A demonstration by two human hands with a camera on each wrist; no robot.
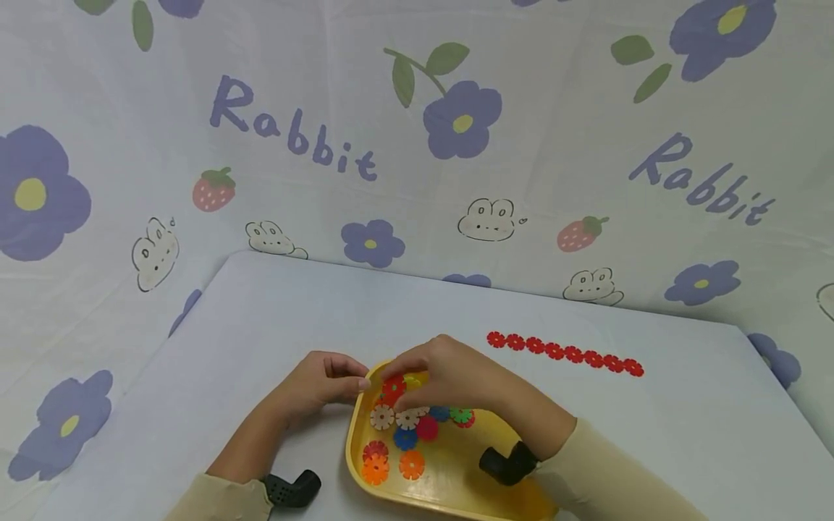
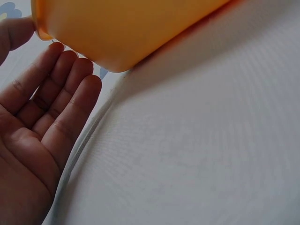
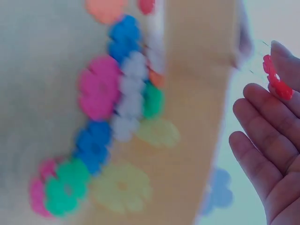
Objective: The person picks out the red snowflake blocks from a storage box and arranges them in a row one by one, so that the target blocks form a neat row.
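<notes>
With the thumb over the rim and fingers outside it, my left hand (image 1: pixel 319 383) holds the near-left end of a yellow tray (image 1: pixel 352 456). In the left wrist view its fingertips (image 2: pixel 89 77) lie against the tray's outer side (image 2: pixel 126 37). My right hand (image 1: pixel 449 376) reaches over the tray. The right wrist view shows it pinching a red flower-shaped disc (image 3: pixel 282 89) between thumb and forefinger, the other fingers fairly straight. Loose flower-shaped discs lie in the tray, among them an orange disc (image 1: pixel 412 464), a blue disc (image 1: pixel 405 438) and a pink disc (image 1: pixel 427 428).
A row of several linked red discs (image 1: pixel 564 352) lies on the white table (image 1: pixel 684 405), beyond and right of the tray. Behind the table hangs a cloth (image 1: pixel 313 202) printed with flowers and rabbits. Black wrist-worn devices, one a dark camera (image 1: pixel 508 463), sit near both sleeves.
</notes>
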